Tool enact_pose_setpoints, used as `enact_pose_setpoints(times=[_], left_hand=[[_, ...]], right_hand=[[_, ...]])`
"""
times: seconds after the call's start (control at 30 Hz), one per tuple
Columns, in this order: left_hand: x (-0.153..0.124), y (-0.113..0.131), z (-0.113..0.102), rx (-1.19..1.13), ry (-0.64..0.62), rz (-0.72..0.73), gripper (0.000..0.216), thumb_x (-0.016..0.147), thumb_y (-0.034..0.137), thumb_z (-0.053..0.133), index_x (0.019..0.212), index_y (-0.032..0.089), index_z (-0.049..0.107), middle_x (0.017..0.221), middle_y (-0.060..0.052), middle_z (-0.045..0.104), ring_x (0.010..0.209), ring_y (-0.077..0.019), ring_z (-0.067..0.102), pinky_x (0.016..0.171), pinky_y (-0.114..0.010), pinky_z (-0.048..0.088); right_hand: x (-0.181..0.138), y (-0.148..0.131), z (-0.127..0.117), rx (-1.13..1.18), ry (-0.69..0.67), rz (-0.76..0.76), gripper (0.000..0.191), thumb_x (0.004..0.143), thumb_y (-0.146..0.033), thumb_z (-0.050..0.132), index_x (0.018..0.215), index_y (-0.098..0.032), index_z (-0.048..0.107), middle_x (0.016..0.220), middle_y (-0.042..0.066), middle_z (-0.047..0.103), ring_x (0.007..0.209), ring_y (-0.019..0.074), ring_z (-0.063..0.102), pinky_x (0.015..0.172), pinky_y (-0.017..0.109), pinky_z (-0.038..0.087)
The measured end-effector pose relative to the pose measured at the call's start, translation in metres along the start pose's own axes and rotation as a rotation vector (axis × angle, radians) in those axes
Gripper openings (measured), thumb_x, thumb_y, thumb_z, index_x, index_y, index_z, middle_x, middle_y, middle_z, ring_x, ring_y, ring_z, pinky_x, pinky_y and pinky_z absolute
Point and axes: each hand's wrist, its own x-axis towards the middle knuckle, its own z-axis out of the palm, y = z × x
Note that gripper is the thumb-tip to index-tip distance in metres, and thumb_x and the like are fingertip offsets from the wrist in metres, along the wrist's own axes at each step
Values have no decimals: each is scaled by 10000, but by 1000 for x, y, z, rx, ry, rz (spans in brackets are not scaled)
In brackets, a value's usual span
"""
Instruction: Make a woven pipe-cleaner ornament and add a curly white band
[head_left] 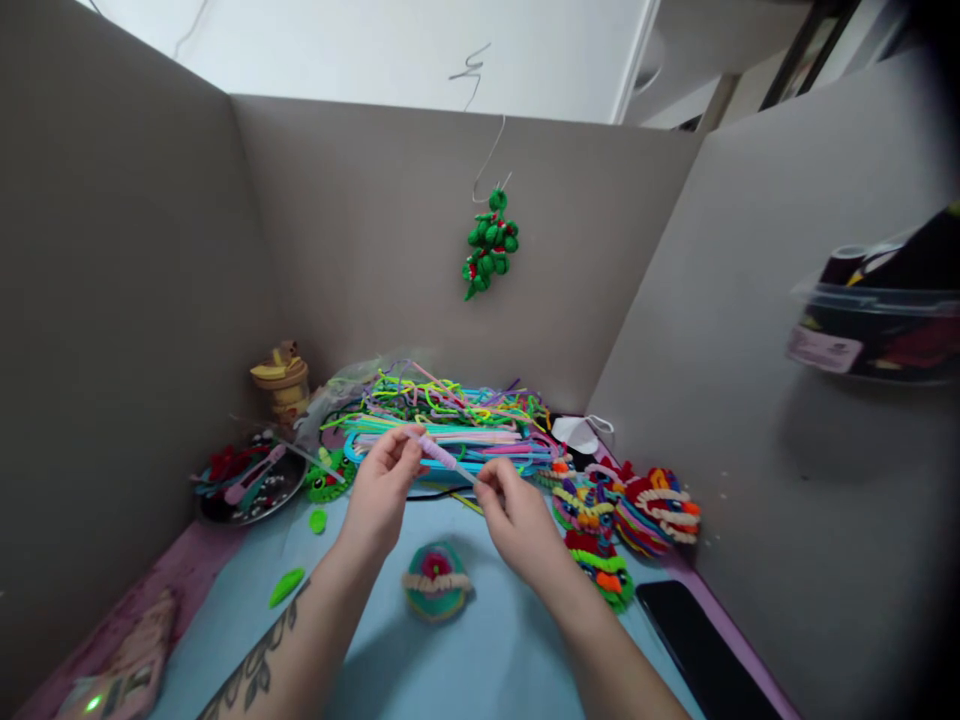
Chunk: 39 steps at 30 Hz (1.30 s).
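A lilac pipe cleaner (436, 451) is coiled round a thin pale stick (465, 474), held above the blue work surface. My left hand (384, 482) is closed in a pinch at the coil's left end. At the other end, the fingers of my right hand (514, 515) pinch the stick. Below and between my hands lies a round teal, pink and cream pipe-cleaner piece (437, 582), slightly blurred. Two green fuzzy pieces, a small round one (318, 521) and a longer one (286, 587), lie left of my left forearm.
Behind my hands is a heap of coloured pipe cleaners (450, 405). Finished colourful pieces (656, 510) and a black phone (701, 645) sit at right. A metal bowl (259, 505) of small parts stands left. Grey panels enclose three sides; a green ornament (491, 245) hangs at the back.
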Motion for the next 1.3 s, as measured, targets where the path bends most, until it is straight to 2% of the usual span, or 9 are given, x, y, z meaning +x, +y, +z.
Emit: enact_pose_setpoints(times=[0.1,0.23,0.37,0.6,0.8,0.97,1.13,1.23,1.3], left_hand=[[-2,-5,4,-94,-65,-59,524,708,390,726,1169,209,558,1054,-75,684,978,-188,623,812,-289,475],[-5,-8,11,-163,-73,-124,407,643,325,790,977,140,650,925,-83,713,919,-188,653,858,-302,472],[6,4,0,-378,111,-37,288,617,261,809,829,158,644,733,11,671,727,-102,639,764,-233,504],[32,33,-46,-532,487,44,87,809,114,635,840,195,635,755,26,660,634,-58,613,620,-165,525],[34,36,-55,-603,518,-61,138,899,238,548,800,168,615,690,34,617,491,-30,527,520,-159,458],[35,51,-68,-594,600,-153,163,911,150,490,829,195,624,658,43,614,542,-64,563,597,-213,435],[35,65,-86,-657,627,-192,226,921,127,447,770,188,604,665,55,620,578,-63,573,664,-248,409],[36,68,-94,-684,635,-192,225,913,115,441,775,194,600,683,54,628,575,-61,575,664,-251,403],[37,68,-98,-702,631,-184,214,899,92,445,797,203,597,690,55,632,563,-60,577,650,-246,405]], right_hand=[[0,-1,1,27,44,-5,97,879,-251,439,810,-211,496,677,-12,590,581,149,550,530,231,366],[-1,-4,4,5,5,-21,81,877,-242,447,819,-212,495,712,-2,600,632,156,560,558,230,365],[-1,-2,3,-84,-109,-8,93,880,-212,440,819,-216,509,669,-16,590,603,154,548,551,231,335],[2,21,10,-355,-350,95,76,842,-229,546,904,-193,570,870,78,685,807,235,637,611,267,359],[1,30,19,-249,-349,91,359,850,-336,554,1166,-169,519,1127,139,636,1040,267,601,807,330,427],[-2,21,21,-146,-285,46,266,844,-320,561,1077,-192,569,1070,88,639,996,224,595,817,307,429],[22,6,35,-193,-245,-55,240,875,-286,505,662,-191,563,735,28,606,733,171,571,687,272,411],[48,0,51,-218,-176,-119,20,797,-176,584,781,-184,575,832,33,614,768,170,563,696,267,418],[66,-6,64,-236,-195,-178,92,803,-116,550,843,-183,598,877,44,632,820,175,574,730,270,425]])
